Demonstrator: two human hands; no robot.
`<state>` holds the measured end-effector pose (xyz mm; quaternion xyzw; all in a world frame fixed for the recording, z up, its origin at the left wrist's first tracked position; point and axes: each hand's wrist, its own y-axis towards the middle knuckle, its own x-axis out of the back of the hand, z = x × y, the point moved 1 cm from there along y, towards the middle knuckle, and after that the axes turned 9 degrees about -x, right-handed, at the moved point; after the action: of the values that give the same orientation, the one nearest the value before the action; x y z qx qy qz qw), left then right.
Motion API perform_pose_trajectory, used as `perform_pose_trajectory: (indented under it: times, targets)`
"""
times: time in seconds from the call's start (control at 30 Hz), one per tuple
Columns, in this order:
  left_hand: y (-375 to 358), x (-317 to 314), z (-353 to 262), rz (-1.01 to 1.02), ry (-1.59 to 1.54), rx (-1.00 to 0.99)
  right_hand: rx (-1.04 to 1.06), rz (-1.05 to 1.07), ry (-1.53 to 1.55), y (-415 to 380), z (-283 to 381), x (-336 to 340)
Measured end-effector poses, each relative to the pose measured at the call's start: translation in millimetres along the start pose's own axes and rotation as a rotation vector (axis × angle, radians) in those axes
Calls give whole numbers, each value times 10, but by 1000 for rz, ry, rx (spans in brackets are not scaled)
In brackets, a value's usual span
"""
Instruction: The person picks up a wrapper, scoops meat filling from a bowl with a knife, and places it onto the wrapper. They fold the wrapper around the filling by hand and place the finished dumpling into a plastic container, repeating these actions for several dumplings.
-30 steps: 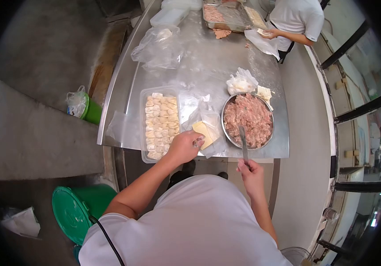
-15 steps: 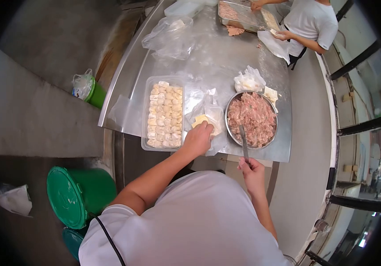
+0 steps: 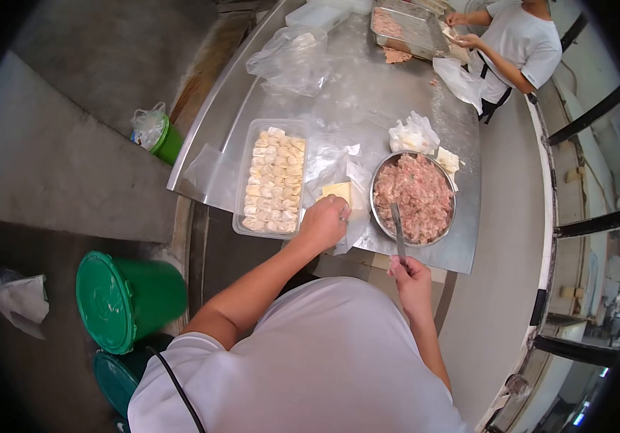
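My left hand (image 3: 326, 221) is closed at the near edge of a pale yellow square dumpling wrapper (image 3: 337, 190), which lies over a clear plastic bag on the table; the fingertips are partly hidden. In my right hand (image 3: 412, 274) is the handle of a flat metal spatula (image 3: 398, 229). Its blade reaches over the rim and rests on the pink minced meat (image 3: 412, 191) in a round steel bowl (image 3: 375, 208). Left of my left hand, a clear plastic tray (image 3: 240, 209) holds rows of folded dumplings (image 3: 275, 177).
Crumpled white plastic (image 3: 414, 134) lies behind the bowl on the steel table (image 3: 367, 108). Clear bags (image 3: 292, 61) lie farther back. Across the table a person (image 3: 519, 47) handles a wrapper beside a metal tray (image 3: 411, 36) of meat. A green lidded bucket (image 3: 133, 299) stands at lower left.
The view has shifted slightly. My left hand has turned a little, and the wrapper shows more fully beyond it. The other person's hands have come together. My right hand barely moved.
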<state>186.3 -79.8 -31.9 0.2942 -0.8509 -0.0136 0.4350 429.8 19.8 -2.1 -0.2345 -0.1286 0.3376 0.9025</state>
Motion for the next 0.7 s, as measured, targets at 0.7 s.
perform_pose_trajectory:
  times: [0.7]
  targets:
    - [-116,29,-198,-242,-1833,864,-34,14,-72,20,129,-106]
